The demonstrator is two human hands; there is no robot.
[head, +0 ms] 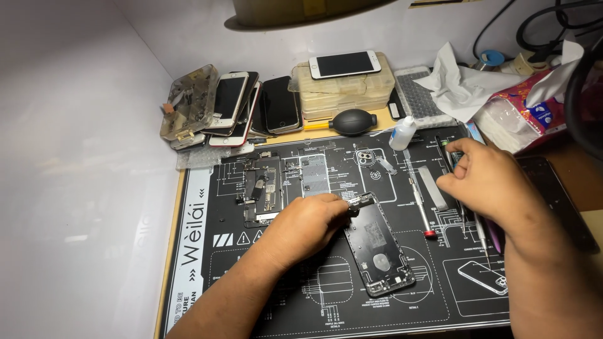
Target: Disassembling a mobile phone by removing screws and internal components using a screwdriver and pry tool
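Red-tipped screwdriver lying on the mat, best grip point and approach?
Grip the screwdriver at mid-shaft, pinching across its width from directly above. It lies flat on the black mat, running near-vertically in view, red cap nearest the person. Its left side, toward the open phone housing, looks free; the right hand hovers close on the other side, so come down slightly from the left.

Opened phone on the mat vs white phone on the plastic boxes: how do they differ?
The opened phone lies on the black mat, screen off and dark insides bared; the white phone is whole, screen up. The opened one lies diagonal under the left hand; the white one lies level on the stacked boxes, untouched. Both are similar slim slabs.
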